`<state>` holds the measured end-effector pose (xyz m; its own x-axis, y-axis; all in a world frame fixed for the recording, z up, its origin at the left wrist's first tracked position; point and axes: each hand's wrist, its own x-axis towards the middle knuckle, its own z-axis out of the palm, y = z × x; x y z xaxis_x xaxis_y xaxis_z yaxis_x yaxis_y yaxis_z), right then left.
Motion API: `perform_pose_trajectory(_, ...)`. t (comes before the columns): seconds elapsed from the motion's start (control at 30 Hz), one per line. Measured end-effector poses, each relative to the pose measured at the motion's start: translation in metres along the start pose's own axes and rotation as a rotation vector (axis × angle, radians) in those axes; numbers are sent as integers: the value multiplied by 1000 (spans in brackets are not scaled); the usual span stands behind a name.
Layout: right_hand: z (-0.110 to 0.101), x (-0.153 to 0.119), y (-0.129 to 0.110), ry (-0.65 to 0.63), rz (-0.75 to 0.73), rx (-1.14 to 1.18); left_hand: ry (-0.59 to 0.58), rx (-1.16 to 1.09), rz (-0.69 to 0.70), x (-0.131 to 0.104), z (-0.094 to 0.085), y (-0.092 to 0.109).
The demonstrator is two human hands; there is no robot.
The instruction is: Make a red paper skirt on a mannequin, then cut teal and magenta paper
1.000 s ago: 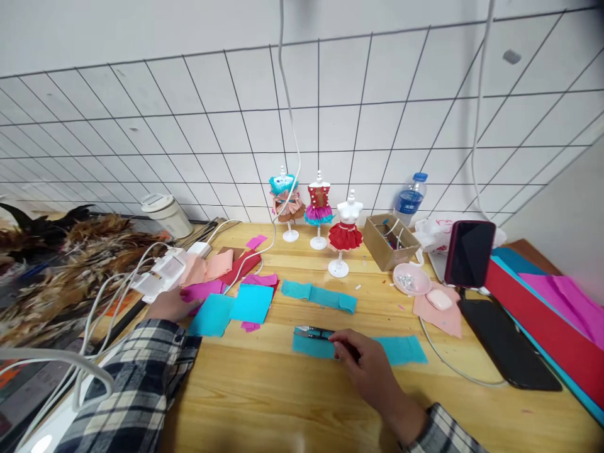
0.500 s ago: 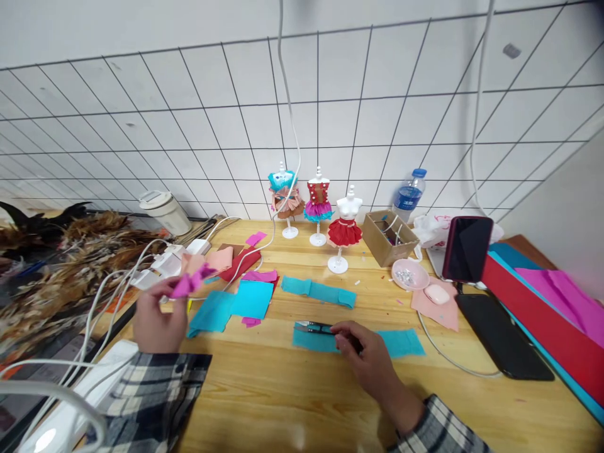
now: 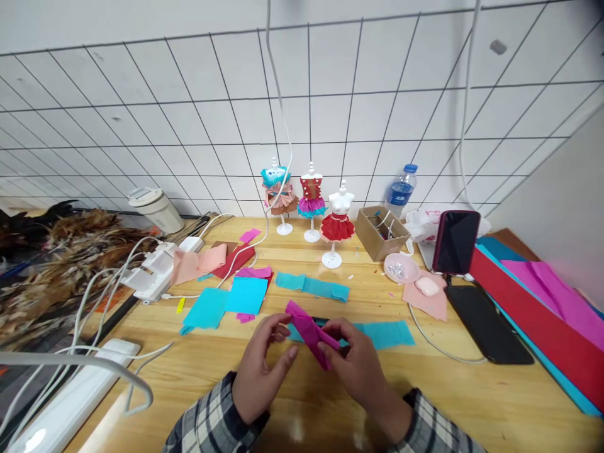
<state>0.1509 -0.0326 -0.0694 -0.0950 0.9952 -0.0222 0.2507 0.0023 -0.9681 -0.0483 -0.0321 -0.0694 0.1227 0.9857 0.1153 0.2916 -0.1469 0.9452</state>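
Observation:
A folded strip of magenta crepe paper [image 3: 309,333] is tilted in front of me, pinched between the thumb and fingers of my right hand [image 3: 356,362]. My left hand [image 3: 264,362] is at the strip's left side with thumb and fingers apart; whether a fingertip touches the paper I cannot tell. Beneath the hands a turquoise crepe paper strip [image 3: 389,335] lies flat on the wooden table. Part of a dark object, likely the thread snips [image 3: 320,321], shows behind the magenta strip, the rest hidden. A second turquoise strip [image 3: 311,287] lies farther back.
Three small dress-form stands [image 3: 332,259] wear paper outfits near the wall. To their right are a cardboard box [image 3: 377,242], a pink dish [image 3: 401,269] of beads and a black phone [image 3: 488,327]. Turquoise squares [image 3: 246,296], a power strip [image 3: 155,270] and cables occupy the left.
My left hand has come from the left side to the middle, bringing the magenta paper. My right hand now grips that paper; the snips that were under its fingers are mostly covered.

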Motion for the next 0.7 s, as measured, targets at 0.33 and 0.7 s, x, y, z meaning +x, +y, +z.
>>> perform_pose_trajectory(0.33, 0, -1, 4, 13, 24, 113, -7, -768, -498, 4, 16, 16)
perform_pose_trajectory(0.7, 7, -10, 2, 0, -225, -39, -27, -678, -454, -1, 15, 13)
